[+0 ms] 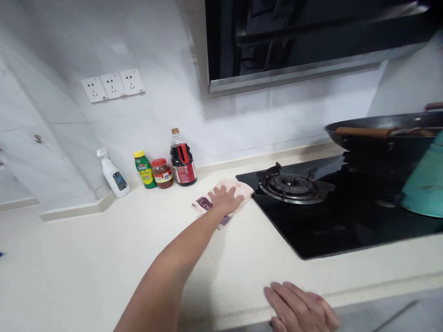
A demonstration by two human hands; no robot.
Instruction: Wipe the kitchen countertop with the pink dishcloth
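Note:
My left hand [225, 200] lies palm down with fingers spread, pressing on a pink cloth [238, 190] with a purple printed patch. The cloth is spread on the pale countertop [145, 258], its right corner touching the edge of the black glass gas hob [297, 230]. Nothing is gripped between those fingers. Near the counter's front edge is my right hand [301, 309], back up, fingers stretched side by side, with nothing seen in it. Its thumb is partly cut off by the frame.
Along the wall stand a white spray bottle [116, 177], a green yellow-capped bottle [145, 170], a red-lidded jar [162, 174] and a soy sauce bottle [183, 161]. A burner [290, 185], a wok [367, 140] and a teal container [424, 184] are right. Above hangs a range hood [294, 55].

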